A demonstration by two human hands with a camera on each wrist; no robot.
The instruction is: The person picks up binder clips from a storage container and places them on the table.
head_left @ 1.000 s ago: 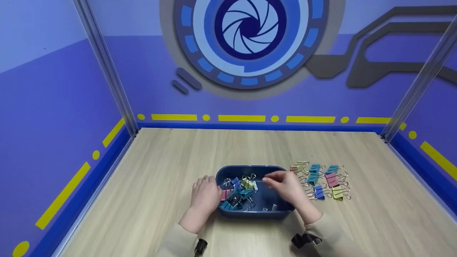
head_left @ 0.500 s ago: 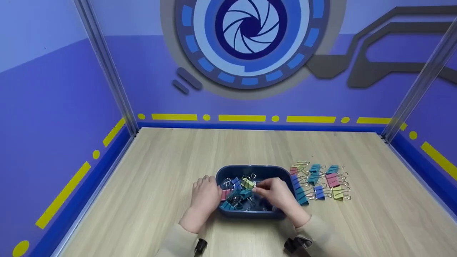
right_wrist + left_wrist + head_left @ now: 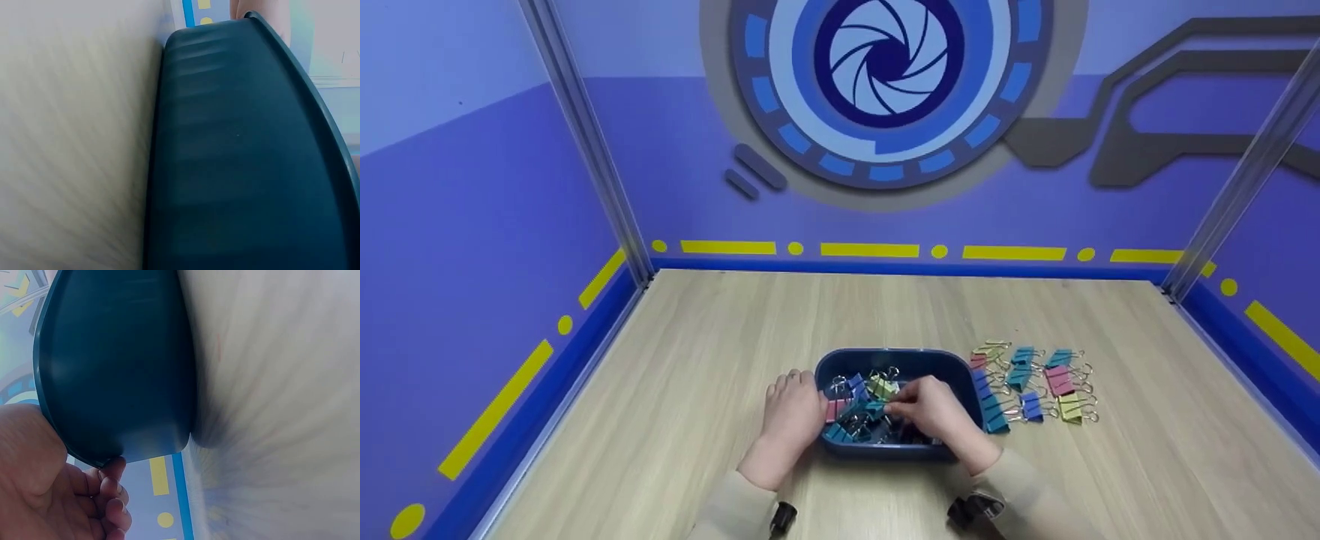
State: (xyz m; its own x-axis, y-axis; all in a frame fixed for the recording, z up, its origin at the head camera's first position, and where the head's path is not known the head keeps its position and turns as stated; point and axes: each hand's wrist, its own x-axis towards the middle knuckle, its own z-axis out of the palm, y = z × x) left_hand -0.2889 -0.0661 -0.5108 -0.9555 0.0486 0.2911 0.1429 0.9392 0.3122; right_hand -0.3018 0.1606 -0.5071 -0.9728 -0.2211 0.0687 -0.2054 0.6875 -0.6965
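A dark blue plastic bin [image 3: 896,451] stands on the table, with a jumble of coloured binder clips in its left part. My left hand [image 3: 793,411] holds the bin's left rim; in the left wrist view its fingers [image 3: 115,489] bend against the bin's outer corner. Inside the bin, my right hand [image 3: 934,409] pinches at a teal binder clip [image 3: 874,409] with thumb and finger. A yellow binder clip [image 3: 881,386], a pink one [image 3: 836,410] and a blue one [image 3: 857,387] lie close by. The right wrist view mostly shows the bin's outer wall [image 3: 242,146], hiding the right fingertips.
Right of the bin, several binder clips lie in rough columns on the wooden table [image 3: 720,322], among them a pink clip [image 3: 1061,380], a blue clip [image 3: 1032,406] and a yellow clip [image 3: 1070,409]. Blue printed panels [image 3: 660,165] enclose the back and sides.
My right hand has moved left and slightly down, from over the bin's right part to the teal binder clip in the pile. The left hand stays at the rim.
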